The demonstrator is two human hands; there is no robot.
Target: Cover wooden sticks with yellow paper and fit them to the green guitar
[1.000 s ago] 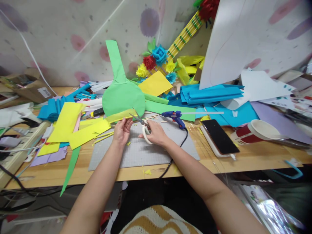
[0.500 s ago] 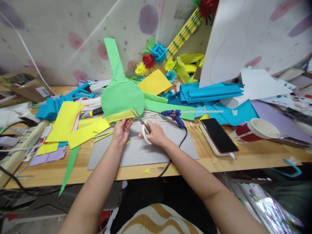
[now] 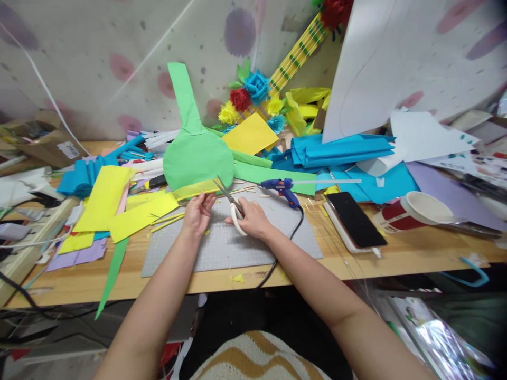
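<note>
My left hand (image 3: 198, 212) pinches a thin yellow paper-wrapped stick (image 3: 190, 198) with a strip of yellow paper (image 3: 200, 188) along it. In my right hand (image 3: 253, 217) is a pair of scissors (image 3: 233, 207) with white handles; its blades stand apart, tips pointing up and left beside the stick's right end. Beneath both hands lies a grey cutting mat (image 3: 222, 250). Just behind them is a round green paper piece (image 3: 198, 161) with long green strips. More yellow-wrapped sticks (image 3: 168, 220) lie left of my left hand.
A blue glue gun (image 3: 281, 187) with its black cord rests right of the scissors. Farther right are a phone (image 3: 352, 219) and a paper cup (image 3: 415, 211). Yellow paper sheets (image 3: 105, 198) lie to the left, blue crepe paper (image 3: 340, 150) at the back, and a white board (image 3: 364, 68) stands upright.
Almost nothing differs: both hands, the scissors and the stick keep their places, and the whole view has shifted very slightly.
</note>
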